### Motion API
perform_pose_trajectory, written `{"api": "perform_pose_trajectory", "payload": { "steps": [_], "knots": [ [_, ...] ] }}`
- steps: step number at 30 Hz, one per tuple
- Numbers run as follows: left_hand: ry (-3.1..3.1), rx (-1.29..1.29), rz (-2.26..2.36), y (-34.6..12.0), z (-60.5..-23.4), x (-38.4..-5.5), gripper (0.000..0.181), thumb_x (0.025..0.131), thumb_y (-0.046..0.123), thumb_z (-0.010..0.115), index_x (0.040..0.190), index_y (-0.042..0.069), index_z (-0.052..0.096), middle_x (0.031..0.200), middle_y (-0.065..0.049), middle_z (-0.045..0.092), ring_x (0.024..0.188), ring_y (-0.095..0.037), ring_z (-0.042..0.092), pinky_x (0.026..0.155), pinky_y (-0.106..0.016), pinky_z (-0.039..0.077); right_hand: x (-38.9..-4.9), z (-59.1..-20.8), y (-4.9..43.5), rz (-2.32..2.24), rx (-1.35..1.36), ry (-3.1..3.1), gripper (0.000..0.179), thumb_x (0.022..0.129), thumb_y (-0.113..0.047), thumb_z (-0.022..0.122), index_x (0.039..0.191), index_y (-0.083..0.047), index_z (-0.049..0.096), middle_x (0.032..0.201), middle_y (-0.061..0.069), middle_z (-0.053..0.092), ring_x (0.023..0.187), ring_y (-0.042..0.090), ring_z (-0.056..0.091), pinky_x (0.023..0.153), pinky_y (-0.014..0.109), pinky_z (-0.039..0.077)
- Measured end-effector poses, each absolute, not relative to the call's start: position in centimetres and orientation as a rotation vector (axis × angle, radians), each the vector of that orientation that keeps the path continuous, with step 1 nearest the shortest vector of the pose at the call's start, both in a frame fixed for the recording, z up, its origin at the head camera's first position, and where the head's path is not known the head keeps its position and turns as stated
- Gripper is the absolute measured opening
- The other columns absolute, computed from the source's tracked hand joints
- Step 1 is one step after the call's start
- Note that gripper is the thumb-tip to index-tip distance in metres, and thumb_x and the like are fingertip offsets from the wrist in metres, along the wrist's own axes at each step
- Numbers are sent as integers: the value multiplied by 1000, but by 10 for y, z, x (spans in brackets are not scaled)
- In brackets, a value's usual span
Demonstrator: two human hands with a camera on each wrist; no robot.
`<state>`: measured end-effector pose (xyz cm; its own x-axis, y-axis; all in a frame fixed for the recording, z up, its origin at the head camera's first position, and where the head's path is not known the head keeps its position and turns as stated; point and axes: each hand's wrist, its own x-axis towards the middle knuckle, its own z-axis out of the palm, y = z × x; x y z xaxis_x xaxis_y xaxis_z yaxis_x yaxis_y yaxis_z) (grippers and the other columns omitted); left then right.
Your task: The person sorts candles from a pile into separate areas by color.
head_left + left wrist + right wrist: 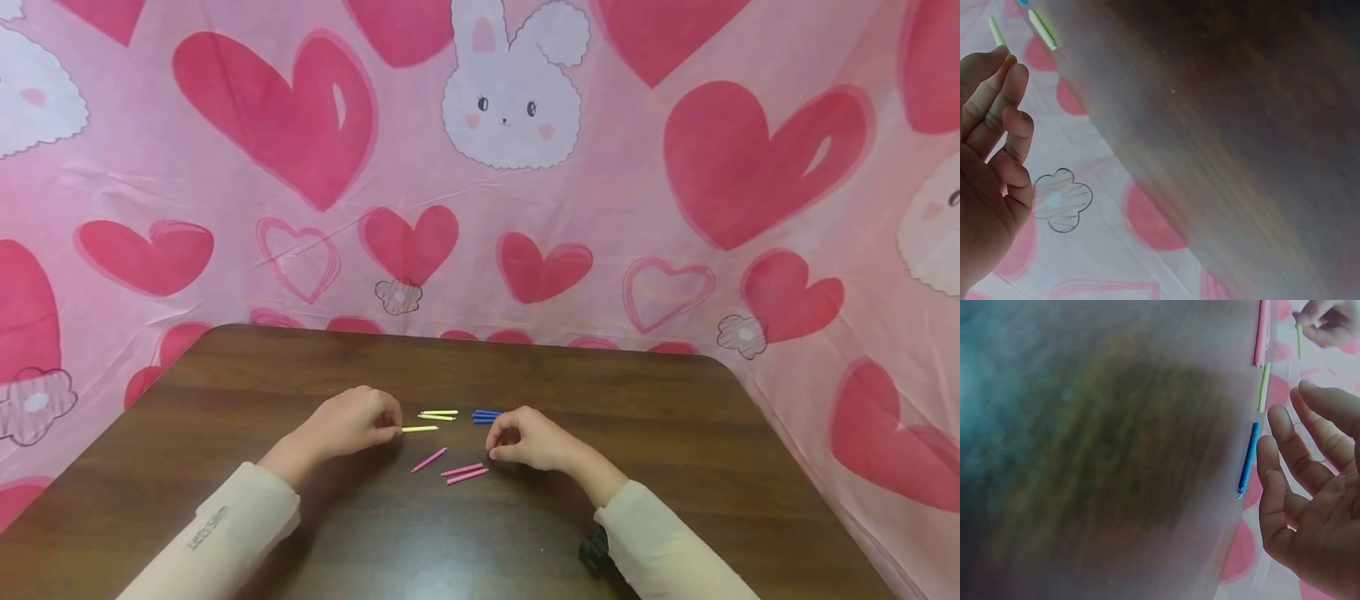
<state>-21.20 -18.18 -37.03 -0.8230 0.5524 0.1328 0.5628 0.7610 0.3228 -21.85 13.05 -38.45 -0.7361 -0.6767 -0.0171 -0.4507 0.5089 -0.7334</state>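
Between thumb and forefinger, my left hand (348, 423) pinches one end of a thin yellow stick (420, 429), which points right toward the middle of the table. The stick's free end (996, 30) shows past the fingertips in the left wrist view. Two more yellow sticks (438, 412) lie side by side just beyond it. My right hand (536, 440) hovers with loosely bent fingers, holding nothing. Right by its fingertips are blue sticks (486, 415), lying close together and partly hidden behind the hand. Nearer to me lie two pink sticks (467, 477) and a slanted pink one (429, 460).
Everything lies on a dark brown wooden table (420, 550) with rounded far corners. A pink cloth (480, 192) printed with hearts and rabbits hangs behind and around it. Beneath the right sleeve (667, 542) a small black object (594, 552) shows.
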Motion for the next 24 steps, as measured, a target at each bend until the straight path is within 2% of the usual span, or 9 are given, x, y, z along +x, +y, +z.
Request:
{"api": "perform_pose_trajectory", "payload": {
  "steps": [14, 24],
  "knots": [
    [-2918, -865, -581, -172, -372, -240, 5, 86, 19, 75, 82, 21, 73, 76, 13, 67, 72, -5, 57, 71, -30, 53, -212, -385, 125, -983, -998, 2370, 5, 85, -7, 75, 88, -3, 73, 78, 0, 67, 68, 1, 53, 63, 19, 46],
    [-2973, -839, -639, -162, -379, -258, 4, 87, 20, 75, 83, 20, 75, 75, 10, 67, 70, -8, 56, 70, -30, 53, -210, -385, 122, -965, -987, 2374, 3, 85, -4, 74, 87, -6, 73, 76, 0, 65, 66, 4, 51, 60, 19, 45]
  ]
}}
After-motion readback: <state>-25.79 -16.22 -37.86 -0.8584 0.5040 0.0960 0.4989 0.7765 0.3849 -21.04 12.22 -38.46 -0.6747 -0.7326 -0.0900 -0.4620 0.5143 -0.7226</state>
